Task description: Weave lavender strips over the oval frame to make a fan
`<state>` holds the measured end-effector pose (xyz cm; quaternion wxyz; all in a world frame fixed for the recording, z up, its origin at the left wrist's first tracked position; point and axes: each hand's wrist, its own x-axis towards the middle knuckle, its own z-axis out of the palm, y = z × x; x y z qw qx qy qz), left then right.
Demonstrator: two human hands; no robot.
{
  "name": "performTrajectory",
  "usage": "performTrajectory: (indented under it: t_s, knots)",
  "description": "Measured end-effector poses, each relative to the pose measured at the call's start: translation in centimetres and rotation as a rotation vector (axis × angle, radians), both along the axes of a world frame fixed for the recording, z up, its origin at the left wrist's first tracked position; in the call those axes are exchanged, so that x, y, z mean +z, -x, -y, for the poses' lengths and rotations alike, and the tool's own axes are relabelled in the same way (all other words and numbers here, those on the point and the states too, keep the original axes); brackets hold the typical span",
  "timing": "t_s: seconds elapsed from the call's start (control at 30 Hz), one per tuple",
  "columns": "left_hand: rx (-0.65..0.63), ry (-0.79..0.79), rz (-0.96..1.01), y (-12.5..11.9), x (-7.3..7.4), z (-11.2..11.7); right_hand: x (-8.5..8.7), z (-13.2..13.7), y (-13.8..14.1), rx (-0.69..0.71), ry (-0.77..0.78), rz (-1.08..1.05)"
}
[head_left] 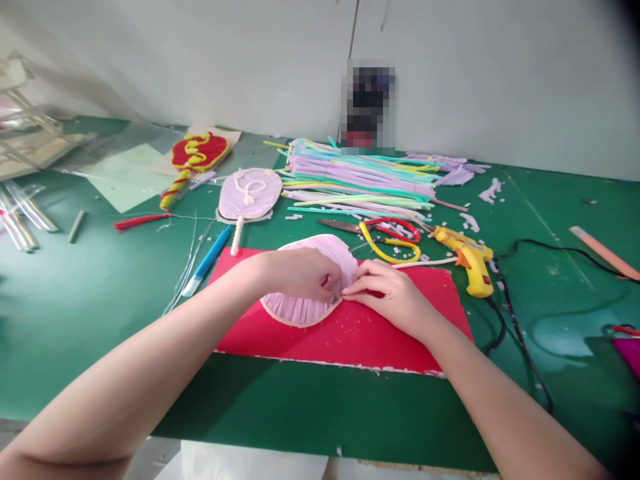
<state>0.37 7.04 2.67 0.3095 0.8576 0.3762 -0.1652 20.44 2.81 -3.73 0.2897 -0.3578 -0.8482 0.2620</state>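
Note:
A fan-shaped lilac panel (295,309) with a cream edging lies on a red board (395,350) in front of me. My left hand (307,275) rests over the panel, its fingers curled closed near the right edge. Whatever those fingers hold, if anything, is hidden. From the right, my right hand (387,290) pinches the panel's edging between thumb and fingertips, close to the left hand. A white strip (425,262) runs out behind the right hand toward the yellow glue gun (467,260). Behind the panel lies a pair of scissors (393,240) with red and yellow handles.
A lilac fan (250,193) with a twisted cream handle lies behind, near a red and yellow fan (200,152). Bundled pastel pipe cleaners (360,173) lie by the wall. A blue pen-like tool (210,260) is left of the board. A black cord (515,333) crosses the right side.

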Motion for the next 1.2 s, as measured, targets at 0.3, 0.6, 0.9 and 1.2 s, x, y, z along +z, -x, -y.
performTrajectory:
  t_s: [0.3, 0.6, 0.9, 1.2]
  knots:
    - [-0.018, -0.011, 0.017, 0.11, -0.05, 0.01, 0.27, 0.05, 0.07, -0.005, -0.005, 0.006]
    - [-0.066, 0.006, 0.008, 0.26, 0.05, -0.19, 0.18, 0.02, 0.05, 0.001, 0.0, 0.005]
    - [-0.06, 0.04, 0.032, 0.38, 0.12, -0.36, 0.3, 0.03, 0.06, 0.004, -0.007, 0.005]
    - [-0.035, -0.025, 0.017, 0.22, -0.1, -0.01, 0.38, 0.11, 0.15, -0.001, -0.006, 0.011]
